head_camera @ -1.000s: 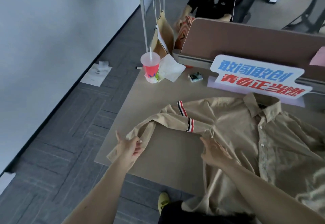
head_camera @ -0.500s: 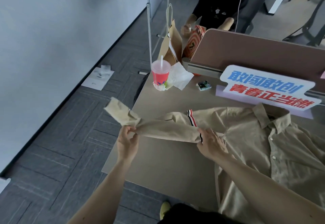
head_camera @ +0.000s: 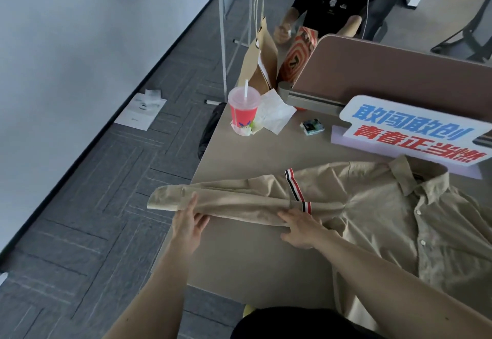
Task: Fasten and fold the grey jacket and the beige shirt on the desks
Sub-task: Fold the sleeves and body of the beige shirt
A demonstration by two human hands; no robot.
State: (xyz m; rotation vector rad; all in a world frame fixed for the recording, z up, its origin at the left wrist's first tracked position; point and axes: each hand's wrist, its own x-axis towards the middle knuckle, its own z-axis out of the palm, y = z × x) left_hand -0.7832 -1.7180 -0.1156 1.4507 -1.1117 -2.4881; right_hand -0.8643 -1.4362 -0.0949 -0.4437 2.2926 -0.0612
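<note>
The beige shirt (head_camera: 386, 219) lies front up on the bench (head_camera: 253, 258) in the right half of the frame. Its collar points toward the blue and red lettered sign (head_camera: 415, 131), and its hem hangs over the near edge at lower right. One sleeve (head_camera: 239, 203), marked with a red, white and dark striped band (head_camera: 294, 188), stretches out to the left. Its cuff (head_camera: 165, 201) reaches past the bench's left edge, over the grey carpet floor.

The left hand (head_camera: 187, 228) is at the cuff end with its fingers nearly straight. One finger lies across the cloth and the others sit at the sleeve's lower edge; I cannot tell whether it pinches the fabric.

The right hand (head_camera: 303, 229) lies flat with its fingers spread, pressing on the sleeve's lower edge just below the striped band.

Toward the upper middle of the frame, a pink cup (head_camera: 243, 111) with a straw stands on the bench. It is just beside a crumpled white napkin (head_camera: 277, 113), and a brown paper bag (head_camera: 259, 64) stands behind them.
</note>
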